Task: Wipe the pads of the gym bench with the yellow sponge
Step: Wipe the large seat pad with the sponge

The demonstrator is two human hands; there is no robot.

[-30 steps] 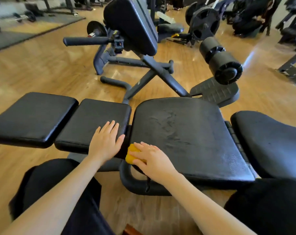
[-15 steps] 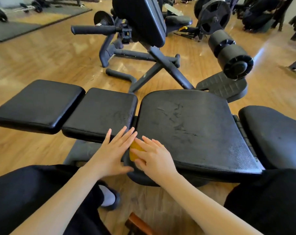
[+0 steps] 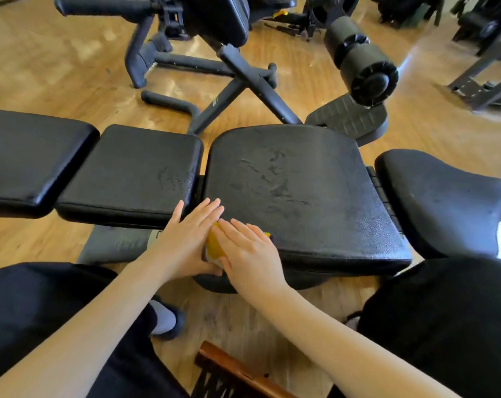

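Observation:
The gym bench lies across the view with several black pads: a far-left pad (image 3: 34, 159), a second pad (image 3: 131, 173), a wide middle pad (image 3: 301, 191) with damp streaks, and a right pad (image 3: 444, 196). The yellow sponge (image 3: 214, 246) sits at the near left corner of the middle pad, mostly covered by both hands. My right hand (image 3: 250, 254) lies flat over it, fingers pointing up-left. My left hand (image 3: 186, 239) presses against the sponge's left side with fingers extended over the gap between the pads.
Another black machine (image 3: 214, 21) with a roller pad (image 3: 361, 61) and a footplate (image 3: 349, 119) stands behind the bench on the wooden floor. My black-clothed knees flank the bench at the bottom. A brown wooden piece (image 3: 237, 372) lies near my feet.
My left hand has slid off the second pad, rightward and nearer, until it meets the sponge and my right hand. The view has tilted down and closer.

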